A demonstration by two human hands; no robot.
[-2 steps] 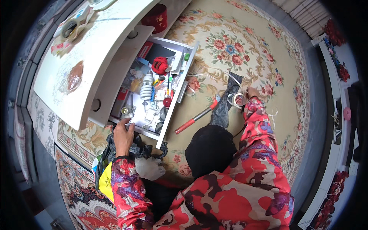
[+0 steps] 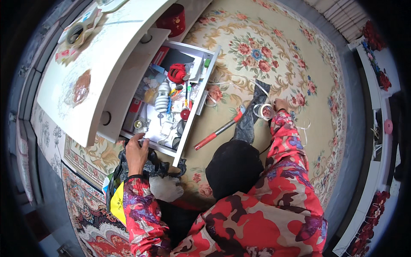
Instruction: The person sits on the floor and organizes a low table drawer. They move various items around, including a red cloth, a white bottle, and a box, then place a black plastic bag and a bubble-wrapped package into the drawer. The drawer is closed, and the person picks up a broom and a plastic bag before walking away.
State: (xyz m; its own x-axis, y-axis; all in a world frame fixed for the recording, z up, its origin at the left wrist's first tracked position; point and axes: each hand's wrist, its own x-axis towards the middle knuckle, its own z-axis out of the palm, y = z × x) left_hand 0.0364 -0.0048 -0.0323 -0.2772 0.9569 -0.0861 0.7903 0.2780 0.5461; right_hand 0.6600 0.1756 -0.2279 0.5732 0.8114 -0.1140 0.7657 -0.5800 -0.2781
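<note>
My left hand (image 2: 137,154) is at the near end of a pulled-out white drawer (image 2: 180,147), fingers apart and touching or nearly touching its edge. Inside the drawer lie a spiral light bulb (image 2: 162,98), a red tape measure (image 2: 177,73), a round red item (image 2: 185,114) and small loose parts. Over the carpet on the right, my right hand (image 2: 281,104) has its fingers curled at the side of a coiled white cable (image 2: 265,112). A loose length of the cable trails toward the drawer. Part of the right hand's grip is hidden.
Between drawer and cable lies a red-handled hammer (image 2: 216,134) beside a crumpled dark plastic strip (image 2: 248,120). Plastic bags (image 2: 166,188) sit below my left wrist. A white cabinet top (image 2: 107,55) holds tape rolls (image 2: 76,33). A red bin (image 2: 172,20) stands behind the drawer.
</note>
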